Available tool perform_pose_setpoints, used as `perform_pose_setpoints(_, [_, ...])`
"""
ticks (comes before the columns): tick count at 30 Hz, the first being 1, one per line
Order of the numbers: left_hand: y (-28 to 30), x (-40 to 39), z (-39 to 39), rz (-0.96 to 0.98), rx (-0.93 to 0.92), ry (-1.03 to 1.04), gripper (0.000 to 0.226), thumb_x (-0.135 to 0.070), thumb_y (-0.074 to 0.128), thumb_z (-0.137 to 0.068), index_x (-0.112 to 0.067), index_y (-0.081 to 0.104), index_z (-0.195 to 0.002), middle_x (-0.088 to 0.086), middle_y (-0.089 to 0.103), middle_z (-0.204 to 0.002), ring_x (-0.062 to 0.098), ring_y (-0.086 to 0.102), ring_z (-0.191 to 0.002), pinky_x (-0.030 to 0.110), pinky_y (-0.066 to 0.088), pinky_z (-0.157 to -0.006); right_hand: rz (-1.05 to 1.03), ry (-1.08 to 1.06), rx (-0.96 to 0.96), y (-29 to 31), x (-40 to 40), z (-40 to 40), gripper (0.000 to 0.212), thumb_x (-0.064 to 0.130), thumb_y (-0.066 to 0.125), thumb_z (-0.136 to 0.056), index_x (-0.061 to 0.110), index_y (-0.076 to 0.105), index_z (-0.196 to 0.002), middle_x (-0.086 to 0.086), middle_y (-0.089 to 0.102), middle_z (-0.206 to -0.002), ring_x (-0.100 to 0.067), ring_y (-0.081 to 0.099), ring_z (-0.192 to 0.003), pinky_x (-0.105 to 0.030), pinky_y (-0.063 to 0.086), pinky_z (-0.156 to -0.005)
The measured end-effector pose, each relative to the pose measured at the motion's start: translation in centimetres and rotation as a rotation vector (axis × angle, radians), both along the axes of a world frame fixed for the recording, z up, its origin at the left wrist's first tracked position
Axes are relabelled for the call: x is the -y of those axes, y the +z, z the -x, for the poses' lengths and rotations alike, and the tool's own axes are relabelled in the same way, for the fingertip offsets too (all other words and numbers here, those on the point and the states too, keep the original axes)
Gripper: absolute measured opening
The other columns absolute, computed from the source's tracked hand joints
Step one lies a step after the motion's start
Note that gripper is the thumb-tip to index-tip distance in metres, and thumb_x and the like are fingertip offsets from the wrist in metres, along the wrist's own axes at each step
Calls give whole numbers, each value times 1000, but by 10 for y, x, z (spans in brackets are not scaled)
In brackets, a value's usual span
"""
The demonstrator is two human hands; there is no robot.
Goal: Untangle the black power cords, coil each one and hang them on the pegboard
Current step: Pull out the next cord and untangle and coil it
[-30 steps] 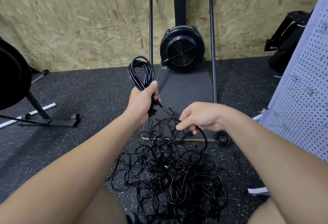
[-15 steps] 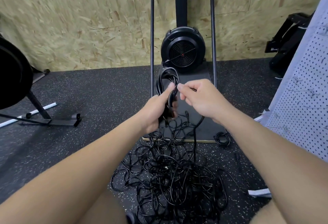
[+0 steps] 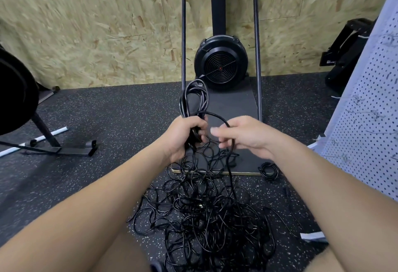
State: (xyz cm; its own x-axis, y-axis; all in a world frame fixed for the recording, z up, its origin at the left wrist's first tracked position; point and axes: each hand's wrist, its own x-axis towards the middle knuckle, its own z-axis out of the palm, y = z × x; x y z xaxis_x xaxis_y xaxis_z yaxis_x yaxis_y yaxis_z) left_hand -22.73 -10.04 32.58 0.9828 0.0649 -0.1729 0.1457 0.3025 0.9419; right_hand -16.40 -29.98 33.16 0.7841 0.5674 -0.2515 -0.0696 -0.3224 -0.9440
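My left hand (image 3: 185, 136) grips a partly wound coil of black power cord (image 3: 193, 99) whose loops stand up above the fist. From that coil a free length of cord (image 3: 231, 164) arcs over to my right hand (image 3: 243, 136), which holds it in curled fingers, and then drops down. It runs into a large tangled pile of black cords (image 3: 211, 218) on the floor between my knees. A small finished coil (image 3: 268, 170) lies on the floor to the right. The white pegboard (image 3: 366, 131) with metal hooks stands at the right edge.
A black fan machine (image 3: 220, 62) on a grey platform with a metal frame stands straight ahead against the chipboard wall. A black exercise machine with floor stand (image 3: 49, 142) is at the left. A white strip (image 3: 312, 236) lies on the rubber floor at the lower right.
My right hand has moved right, away from the coil, drawing a new loop of cord out in an arc. My left hand keeps hold of the coil in about the same place.
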Motion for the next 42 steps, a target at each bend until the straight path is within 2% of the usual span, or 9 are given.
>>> perform_pose_setpoints(6, [-4, -15, -4, -156, -6, 131, 13, 0, 66, -94, -12, 66, -98, 5, 54, -81, 17, 53, -66, 26, 50, -57, -154, -285, 179, 1, -2, -1, 17, 19, 75, -104, 3, 77, -98, -21, 80, -95, -28, 81, -76, -56, 68, -84])
perform_pose_setpoints(12, [-6, -5, 9, -370, -4, -151, 20, -27, 85, -95, -19, 67, -90, 6, 62, -84, 21, 58, -73, 33, 45, -66, -136, -335, 628, 15, -10, 5, 28, 34, 67, -107, 22, 79, -86, 7, 72, -106, -9, 69, -99, -27, 53, -90])
perform_pose_setpoints(19, [0, 41, 18, -337, 97, -262, 10, -11, 75, -101, -10, 76, -111, 0, 75, -95, 14, 65, -81, 27, 55, -77, -507, -447, 267, 17, -27, 7, 24, 30, 63, -108, 23, 78, -91, 9, 78, -98, -24, 71, -115, -53, 54, -112])
perform_pose_setpoints(23, [-1, 40, 21, -371, 83, -303, 2, -9, 76, -101, -10, 76, -100, 5, 72, -90, 19, 65, -82, 34, 58, -80, -485, -401, 383, 18, -24, 8, 22, 22, 54, -113, 27, 75, -108, 11, 74, -113, -8, 68, -111, -35, 61, -97])
perform_pose_setpoints(27, [-2, 42, 24, -404, 65, -350, 28, -10, 74, -104, 1, 70, -129, 19, 78, -120, 26, 73, -109, 48, 59, -106, -215, -359, 550, 15, -19, 0, 26, 23, 43, -116, 33, 55, -136, 9, 60, -138, -5, 58, -123, -28, 43, -98])
perform_pose_setpoints(32, [4, 46, 31, -343, 42, -413, 14, -1, 64, -108, 6, 61, -120, 15, 63, -94, 12, 71, -70, 19, 62, -71, 49, -303, 775, 12, -19, -3, 38, 31, 31, -118, 19, 64, -130, 1, 67, -114, -19, 63, -104, -35, 43, -85])
perform_pose_setpoints(36, [-1, 42, 25, -212, 88, -419, 13, -12, 64, -111, -8, 58, -122, 5, 46, -80, 23, 49, -77, 34, 53, -73, -127, -291, 666, 20, -11, -8, 34, 37, 39, -116, 25, 70, -125, 7, 67, -79, -14, 71, -70, -28, 49, -67])
perform_pose_setpoints(40, [-8, 34, 14, -229, 127, -195, 15, -15, 64, -111, -2, 58, -108, 4, 45, -81, 19, 45, -71, 36, 45, -65, -284, -203, 364, 7, -9, -15, 42, 64, 45, -110, 34, 63, -134, 17, 72, -127, -6, 70, -118, -40, 54, -109])
perform_pose_setpoints(42, [-9, 28, 8, -220, 117, -56, 15, -14, 65, -109, -1, 66, -100, 3, 52, -79, 19, 49, -69, 35, 47, -63, -316, -197, 90, -6, -14, -16, 60, 69, 42, -110, 20, 63, -138, -5, 73, -137, -27, 74, -121, -55, 58, -110])
